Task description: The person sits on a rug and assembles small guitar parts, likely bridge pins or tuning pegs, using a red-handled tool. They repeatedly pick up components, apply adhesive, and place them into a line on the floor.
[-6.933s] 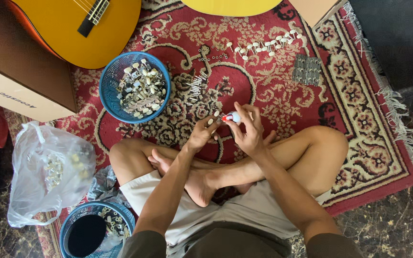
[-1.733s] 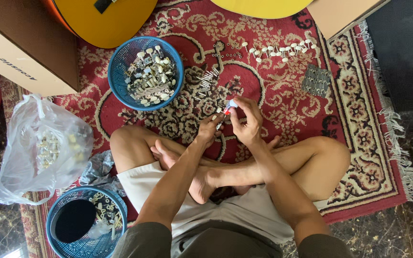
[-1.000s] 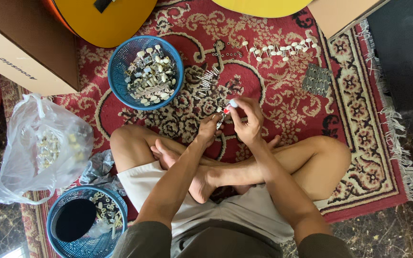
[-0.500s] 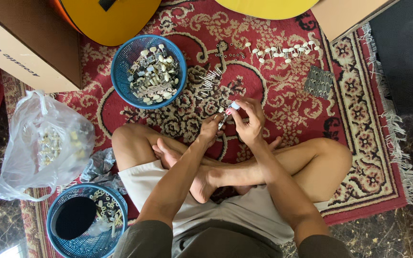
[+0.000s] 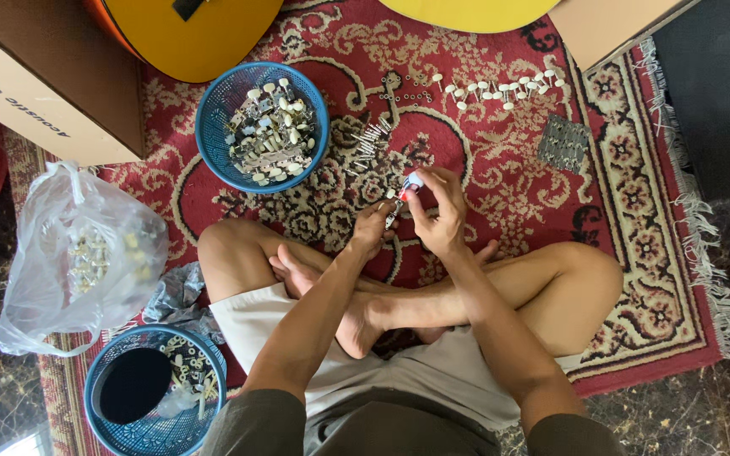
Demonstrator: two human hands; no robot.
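Fingers (image 5: 420, 196) of right hand (image 5: 441, 221) pinch small red-white tube (image 5: 411, 181), tip angled down; left hand (image 5: 372, 233) fingers grip small metal part (image 5: 393, 209) just below, raised over rug (image 5: 500, 160). Blue basket (image 5: 262, 127) of parts near, within reach.

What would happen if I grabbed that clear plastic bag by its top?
The clear plastic bag would probably sag and crumple, since its thin film already lies wrinkled and slumped on the floor. The small pale metal parts inside would likely slide into a lump at the bottom, making it feel fairly heavy for a bag.
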